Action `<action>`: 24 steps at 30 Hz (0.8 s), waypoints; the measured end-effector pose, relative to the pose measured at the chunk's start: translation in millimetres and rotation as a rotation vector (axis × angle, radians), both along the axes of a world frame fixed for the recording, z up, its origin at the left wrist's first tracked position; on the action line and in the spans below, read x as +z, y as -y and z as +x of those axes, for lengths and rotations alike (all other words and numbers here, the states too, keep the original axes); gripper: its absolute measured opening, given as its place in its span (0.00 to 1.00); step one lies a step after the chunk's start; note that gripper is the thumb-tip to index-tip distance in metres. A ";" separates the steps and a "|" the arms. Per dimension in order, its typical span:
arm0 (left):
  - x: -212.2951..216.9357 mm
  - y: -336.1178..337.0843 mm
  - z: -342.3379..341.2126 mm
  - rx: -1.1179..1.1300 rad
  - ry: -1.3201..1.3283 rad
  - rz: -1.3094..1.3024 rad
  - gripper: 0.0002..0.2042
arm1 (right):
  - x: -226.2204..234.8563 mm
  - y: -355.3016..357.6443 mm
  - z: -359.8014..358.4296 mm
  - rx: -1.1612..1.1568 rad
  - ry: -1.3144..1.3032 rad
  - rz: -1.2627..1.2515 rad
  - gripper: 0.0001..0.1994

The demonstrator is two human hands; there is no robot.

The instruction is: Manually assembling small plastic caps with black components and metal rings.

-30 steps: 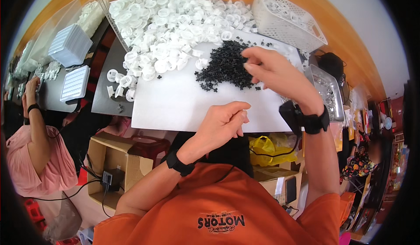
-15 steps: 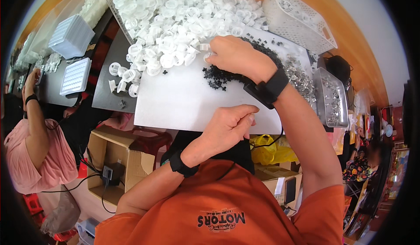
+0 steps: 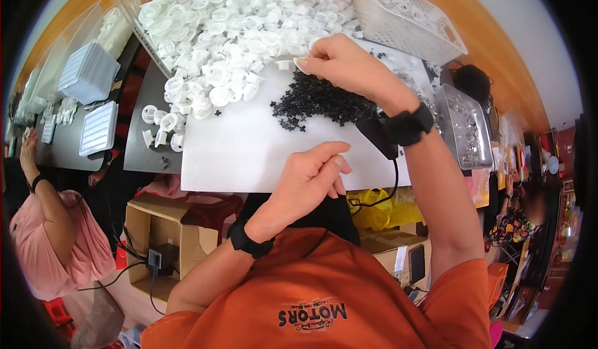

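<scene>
- The right hand (image 3: 349,69), upper centre of the frame, pinches a small white plastic piece (image 3: 300,66) between its fingertips, at the edge of the white parts heap (image 3: 230,31).
- Just below lies the pile of small black parts (image 3: 317,100) on the white sheet (image 3: 249,150).
- The left hand (image 3: 308,181), mid-frame at the sheet's near edge, is loosely curled; whether it holds anything cannot be told.

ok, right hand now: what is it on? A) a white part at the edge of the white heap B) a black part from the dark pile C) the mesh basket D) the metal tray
A: the right hand pinches a white part at the edge of the white heap, above the black pile.
</scene>
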State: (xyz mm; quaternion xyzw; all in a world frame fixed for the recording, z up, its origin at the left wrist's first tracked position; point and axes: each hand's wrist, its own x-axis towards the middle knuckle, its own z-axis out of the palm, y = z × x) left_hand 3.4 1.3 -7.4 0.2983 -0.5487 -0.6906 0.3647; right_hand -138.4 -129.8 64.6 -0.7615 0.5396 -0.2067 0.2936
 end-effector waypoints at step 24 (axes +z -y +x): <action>14.0 7.3 -9.1 0.171 0.008 0.221 0.13 | -30.8 -124.7 -48.0 -0.090 0.447 0.165 0.13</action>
